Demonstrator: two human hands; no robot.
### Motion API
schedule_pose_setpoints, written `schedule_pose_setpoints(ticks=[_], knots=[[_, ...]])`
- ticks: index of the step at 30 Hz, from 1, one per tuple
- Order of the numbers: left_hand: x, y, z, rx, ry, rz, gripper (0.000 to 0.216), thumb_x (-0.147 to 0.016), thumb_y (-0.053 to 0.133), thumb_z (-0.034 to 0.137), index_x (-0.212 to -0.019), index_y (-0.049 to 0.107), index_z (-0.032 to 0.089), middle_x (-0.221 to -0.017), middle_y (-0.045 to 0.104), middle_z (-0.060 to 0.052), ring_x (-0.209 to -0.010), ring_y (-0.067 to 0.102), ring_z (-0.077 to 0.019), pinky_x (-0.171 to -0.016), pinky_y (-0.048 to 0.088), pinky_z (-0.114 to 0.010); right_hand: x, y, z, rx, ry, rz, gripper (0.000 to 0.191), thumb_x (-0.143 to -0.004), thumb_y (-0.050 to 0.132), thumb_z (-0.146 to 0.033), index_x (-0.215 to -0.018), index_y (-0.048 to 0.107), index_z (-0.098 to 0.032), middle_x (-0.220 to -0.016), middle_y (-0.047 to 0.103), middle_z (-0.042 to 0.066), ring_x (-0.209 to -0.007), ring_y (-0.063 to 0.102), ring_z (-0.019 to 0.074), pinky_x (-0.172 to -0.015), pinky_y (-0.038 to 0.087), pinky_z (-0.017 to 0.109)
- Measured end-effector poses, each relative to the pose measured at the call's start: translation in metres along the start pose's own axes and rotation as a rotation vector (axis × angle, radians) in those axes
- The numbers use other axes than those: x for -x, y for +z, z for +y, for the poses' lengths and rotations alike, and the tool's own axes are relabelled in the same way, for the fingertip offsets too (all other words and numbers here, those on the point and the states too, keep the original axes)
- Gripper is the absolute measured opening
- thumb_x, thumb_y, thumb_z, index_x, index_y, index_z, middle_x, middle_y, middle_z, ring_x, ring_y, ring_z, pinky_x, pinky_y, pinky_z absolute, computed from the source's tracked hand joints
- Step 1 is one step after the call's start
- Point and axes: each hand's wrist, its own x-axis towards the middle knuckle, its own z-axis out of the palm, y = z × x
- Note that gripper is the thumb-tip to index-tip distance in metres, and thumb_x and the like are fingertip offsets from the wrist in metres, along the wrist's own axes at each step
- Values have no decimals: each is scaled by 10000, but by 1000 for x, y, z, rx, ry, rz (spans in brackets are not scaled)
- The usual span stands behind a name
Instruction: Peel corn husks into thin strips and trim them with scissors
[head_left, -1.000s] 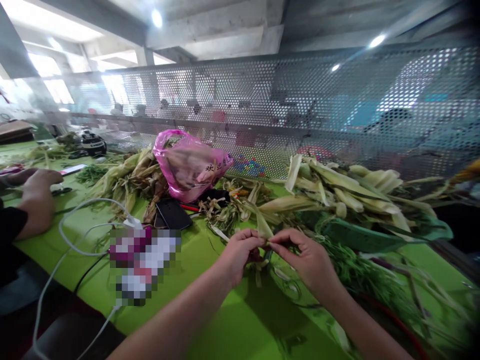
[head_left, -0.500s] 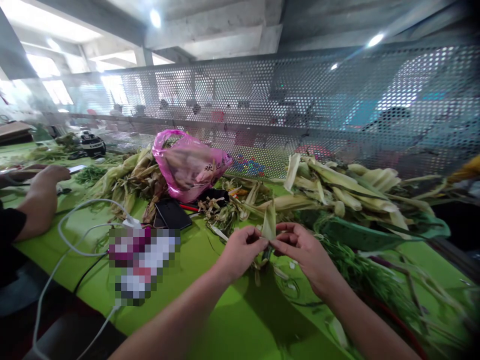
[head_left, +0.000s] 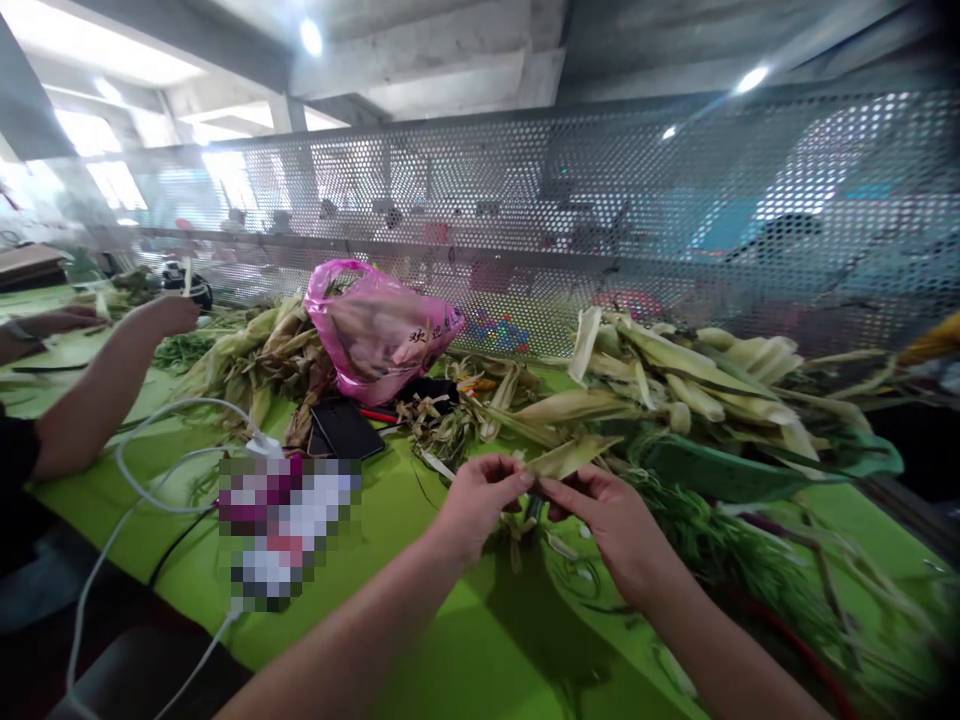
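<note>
Between my two hands is a pale green corn husk (head_left: 571,457), its pointed end leaning to the right. My left hand (head_left: 480,503) pinches its near end between thumb and fingers. Right beside it, my right hand (head_left: 600,510) pinches the same end, with the thumb and index finger close to the left fingertips. Under the hands hang small bits of husk and a dark green strip, partly hidden by the fingers. A larger dry husk (head_left: 574,405) lies just behind, in front of the mesh panel.
A green basket (head_left: 697,470) heaped with corn husks (head_left: 697,375) stands right, beside feathery green stems (head_left: 701,540). A pink plastic bag (head_left: 375,335), dark phone (head_left: 346,430) and white cables (head_left: 124,470) lie left. A co-worker's arm (head_left: 112,370) reaches over the table from the left.
The husk's tip, upright before, has swung down to the right while both hands keep their pinch. At the left, the co-worker's hand has risen and moved right, holding a thin pale strip.
</note>
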Motion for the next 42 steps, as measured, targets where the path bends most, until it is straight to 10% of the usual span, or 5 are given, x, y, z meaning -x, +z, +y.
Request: schedule_pose_setpoints(ticks=[19,32,37,42], knots=[[-6,1,-8,-29,10,26,226,-693,689,316,-734,526,165,-673,572,9,-600,559,-117,-640,452,-267,-4,-10,-6,173,-7,4,385,-734,674,-533,-796,722,-157,-707,694,53,-620,580,175,-617,485,305],[1,-6,3,54,-3,10,227,-697,694,312,-744,543,150,-658,561,24,-604,557,-92,-682,478,-256,100,-136,-32,981,94,202,328,-775,592,-521,-866,717,-232,-677,689,31,-626,604,239,-619,425,349],[1,-7,3,89,-13,-15,257,-664,725,325,-731,550,149,-640,562,22,-575,547,-87,-649,474,-249,114,-127,2,1173,108,161,241,-721,608,-251,-950,683,-240,-972,725,50,-858,649,261,-732,435,333],[-3,-14,4,131,-9,-8,292,-635,747,348,-735,551,155,-634,565,23,-563,539,-83,-625,463,-236,101,-108,9,1374,190,163,436,-648,557,-142,-1078,587,-208,-750,659,32,-672,600,223,-555,331,283]])
